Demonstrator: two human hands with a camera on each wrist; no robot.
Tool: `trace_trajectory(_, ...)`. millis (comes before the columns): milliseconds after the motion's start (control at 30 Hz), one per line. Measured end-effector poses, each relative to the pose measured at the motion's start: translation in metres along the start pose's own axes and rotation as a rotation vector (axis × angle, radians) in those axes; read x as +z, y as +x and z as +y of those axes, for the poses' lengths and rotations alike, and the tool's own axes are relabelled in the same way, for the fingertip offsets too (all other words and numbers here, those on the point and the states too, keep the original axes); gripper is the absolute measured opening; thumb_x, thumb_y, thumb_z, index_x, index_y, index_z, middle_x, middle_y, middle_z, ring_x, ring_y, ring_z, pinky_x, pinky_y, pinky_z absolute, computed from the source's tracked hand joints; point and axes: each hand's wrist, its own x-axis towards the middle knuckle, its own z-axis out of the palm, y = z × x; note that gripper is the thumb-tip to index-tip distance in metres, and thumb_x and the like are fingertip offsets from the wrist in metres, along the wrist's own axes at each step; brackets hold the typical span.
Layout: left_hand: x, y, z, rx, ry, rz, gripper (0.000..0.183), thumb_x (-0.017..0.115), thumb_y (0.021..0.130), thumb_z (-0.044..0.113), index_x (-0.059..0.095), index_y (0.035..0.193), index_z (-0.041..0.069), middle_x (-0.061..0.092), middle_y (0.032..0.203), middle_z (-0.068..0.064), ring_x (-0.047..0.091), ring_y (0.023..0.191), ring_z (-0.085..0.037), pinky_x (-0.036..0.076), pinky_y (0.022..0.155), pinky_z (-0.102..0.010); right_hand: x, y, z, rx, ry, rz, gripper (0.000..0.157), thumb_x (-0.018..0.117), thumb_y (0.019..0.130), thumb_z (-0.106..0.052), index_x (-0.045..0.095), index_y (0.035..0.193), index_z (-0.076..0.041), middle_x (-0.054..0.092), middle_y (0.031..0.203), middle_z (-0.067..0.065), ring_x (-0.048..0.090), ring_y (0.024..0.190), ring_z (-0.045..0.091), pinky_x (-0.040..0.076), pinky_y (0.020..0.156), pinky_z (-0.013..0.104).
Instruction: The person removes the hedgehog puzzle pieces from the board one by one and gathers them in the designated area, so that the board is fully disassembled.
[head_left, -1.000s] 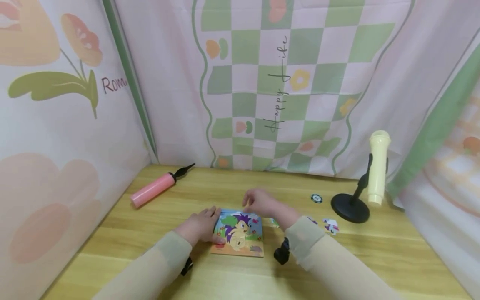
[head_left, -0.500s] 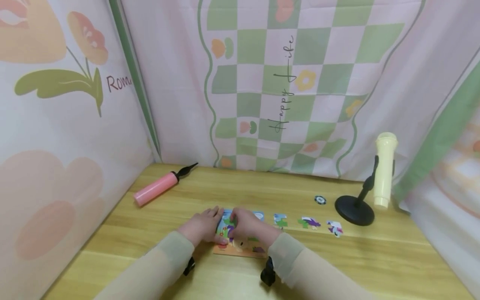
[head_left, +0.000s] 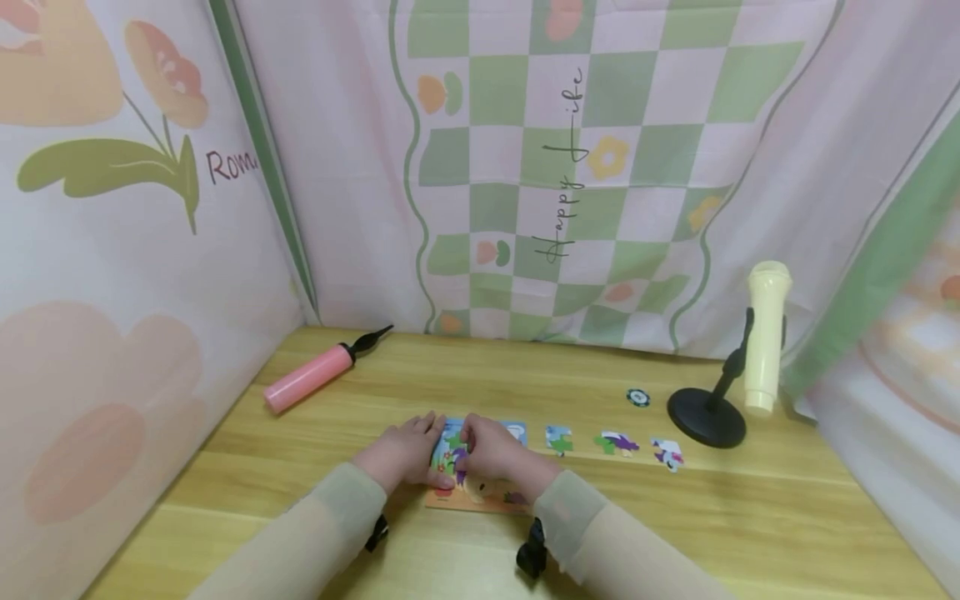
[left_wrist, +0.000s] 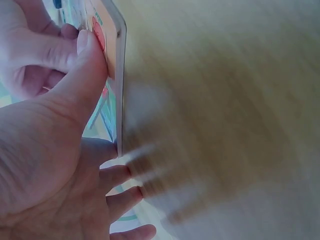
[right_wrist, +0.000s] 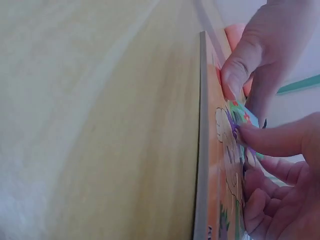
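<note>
A jigsaw board (head_left: 476, 502) with a colourful animal picture lies flat on the table, its middle hidden by my right hand. My left hand (head_left: 401, 454) rests along its left edge; in the left wrist view the thumb (left_wrist: 87, 65) presses the printed face, while the other fingers spread fairly straight past the rim. With thumb and fingers my right hand (head_left: 491, 454) pinches a puzzle piece (right_wrist: 245, 117) with green, red and purple print. That piece is low against the board's left part, slightly tilted; whether it sits in the picture I cannot tell.
To the right of the board lie a blue-green puzzle piece (head_left: 558, 439), a green and purple one (head_left: 617, 442) and a white and purple one (head_left: 667, 454). Behind them are a round chip (head_left: 638, 397) and a microphone (head_left: 767, 337) on a black stand (head_left: 707, 417). A pink hand pump (head_left: 311, 377) lies back left.
My right hand has come from the board's far right edge down to its left part and then stayed there. The left hand keeps its place. Pieces earlier behind the right arm now show.
</note>
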Motion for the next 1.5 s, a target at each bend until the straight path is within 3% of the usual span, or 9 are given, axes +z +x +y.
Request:
trace_trajectory(200,0.001,0.0,0.0,-0.004,-0.004,-0.008,0.105,0.07,0.079,0.065,0.028,0.156,0.007,0.027,0.159,-0.016,0.026,0.144,-0.036,0.028,0.111,-0.059,-0.003,0.0,0.001,0.013,0.13,0.015,0.013,0.07,0.089,-0.001,0.058,0.089,-0.002,0.06,0.078,0.005,0.057,0.068,0.017,0.048,0.057,0.029)
trace_trajectory(533,-0.001,0.0,0.0,-0.005,0.017,-0.018,0.104,0.068,0.08,0.066,0.028,0.156,0.008,0.027,0.159,-0.015,0.026,0.144,-0.035,0.029,0.111,-0.058,-0.003,0.0,-0.002,0.028,0.127,0.038,0.01,0.069,0.09,-0.002,0.059,0.088,-0.004,0.059,0.078,0.005,0.055,0.069,0.017,0.046,0.057,0.029)
trace_trajectory(833,-0.001,-0.001,0.001,-0.006,0.026,-0.008,0.106,0.068,0.078,0.067,0.028,0.156,0.008,0.027,0.159,-0.014,0.026,0.144,-0.035,0.029,0.111,-0.057,-0.008,-0.005,0.0,0.097,0.269,0.107,0.005,0.064,0.095,-0.005,0.059,0.095,-0.003,0.059,0.08,0.008,0.055,0.067,0.02,0.046,0.055,0.029)
trace_trajectory(967,0.001,0.001,0.0,-0.004,0.02,-0.007,0.107,0.069,0.077,0.067,0.027,0.156,0.008,0.026,0.16,-0.014,0.026,0.144,-0.035,0.028,0.112,-0.057,-0.026,-0.009,0.001,0.078,0.318,0.121,0.008,0.064,0.095,-0.008,0.06,0.098,-0.002,0.06,0.08,0.009,0.055,0.065,0.021,0.046,0.055,0.03)
trace_trajectory(1100,0.003,0.002,-0.002,-0.006,-0.001,-0.012,0.108,0.069,0.077,0.067,0.025,0.157,0.009,0.024,0.16,-0.014,0.024,0.145,-0.035,0.025,0.113,-0.057,-0.056,-0.016,0.001,0.042,0.327,0.15,0.008,0.066,0.092,-0.007,0.061,0.096,-0.002,0.062,0.081,0.009,0.058,0.069,0.025,0.05,0.061,0.033)
trace_trajectory(1300,0.006,0.004,-0.003,-0.006,-0.011,-0.014,0.108,0.069,0.078,0.067,0.025,0.157,0.01,0.023,0.161,-0.014,0.022,0.146,-0.035,0.025,0.113,-0.057,-0.102,-0.042,0.01,0.017,0.296,0.17,0.009,0.066,0.093,-0.005,0.062,0.097,0.002,0.065,0.082,0.011,0.057,0.068,0.025,0.047,0.059,0.029)
trace_trajectory(1500,0.005,0.004,-0.001,-0.007,-0.007,-0.023,0.107,0.068,0.078,0.067,0.025,0.157,0.009,0.023,0.161,-0.014,0.022,0.146,-0.035,0.025,0.113,-0.057,-0.118,-0.074,0.034,-0.008,0.242,0.146,0.009,0.064,0.093,-0.003,0.062,0.096,0.005,0.067,0.082,0.011,0.059,0.07,0.025,0.051,0.06,0.032)
